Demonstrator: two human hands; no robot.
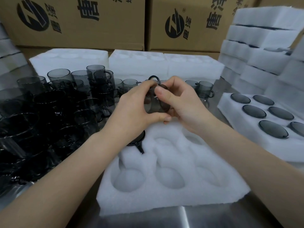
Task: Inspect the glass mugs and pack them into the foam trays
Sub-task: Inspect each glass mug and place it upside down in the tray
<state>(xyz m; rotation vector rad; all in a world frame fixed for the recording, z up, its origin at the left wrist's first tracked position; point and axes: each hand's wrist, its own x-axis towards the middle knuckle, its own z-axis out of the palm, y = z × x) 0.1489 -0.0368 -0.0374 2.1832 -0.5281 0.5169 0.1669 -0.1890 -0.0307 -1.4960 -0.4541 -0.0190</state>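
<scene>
Both hands hold one smoky grey glass mug [152,105] in the air above the far edge of a white foam tray with round pockets [164,200], which lies on a brushed metal table [189,218]. The left hand [133,104] wraps its fingers over the mug's left side with the thumb curled beneath it. The right hand [181,104] grasps the right side, its thumb laid flat on the near face of the glass. The mug's long axis runs roughly up and down, tilted toward the person, and its looped handle points up and away, showing above the fingertips. Which end is the mouth cannot be told. In the tray's far-left pocket sits a second grey mug [137,142], partly hidden by the left forearm, its handle pointing toward the near side. To the left stands a dense crowd of dark glass mugs [57,104], some stacked, upright on the table. To the right lies a filled foam tray [230,104], round grey glass discs showing in its pockets. Behind it rises a stack of white foam trays [263,38], and printed brown cardboard boxes [82,22] line the back.
</scene>
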